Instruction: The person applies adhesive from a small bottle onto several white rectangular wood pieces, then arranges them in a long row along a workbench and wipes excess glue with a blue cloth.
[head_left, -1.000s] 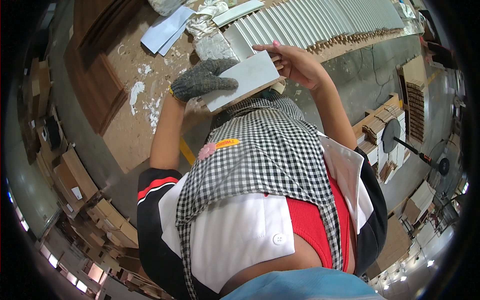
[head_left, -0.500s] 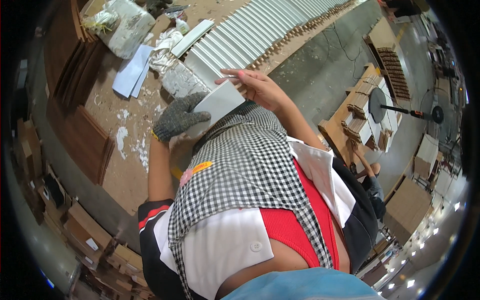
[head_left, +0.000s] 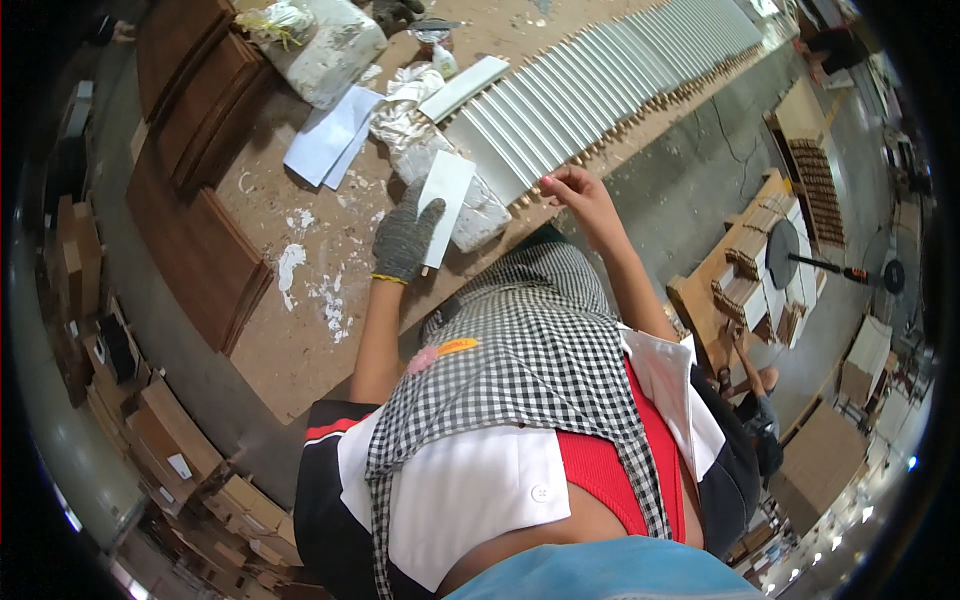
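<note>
My left hand (head_left: 402, 236), in a grey knit glove with a yellow cuff, grips a flat white board (head_left: 449, 205) by its left side. A small wooden peg shows at the board's near end. My bare right hand (head_left: 588, 203) is at the near edge of a long row of white boards (head_left: 600, 95), its fingers curled and the thumb and fingertips close together; what they hold, if anything, is too small to make out. Wooden pegs (head_left: 575, 160) stick out along that edge of the row. A wrapped white block (head_left: 470, 212) lies beneath the held board.
Brown panels (head_left: 200, 265) are stacked along the table's left side. White sheets of paper (head_left: 332, 135), a plastic-wrapped bundle (head_left: 325, 50), a single white board (head_left: 465, 88) and a small bottle (head_left: 443, 60) lie on the worktable (head_left: 262, 375). At right, another person works by a pallet of boards (head_left: 760, 250).
My right hand has left the held board and moved to the edge of the row. The left hand has turned the board more upright. The view has shifted, so the table appears farther right.
</note>
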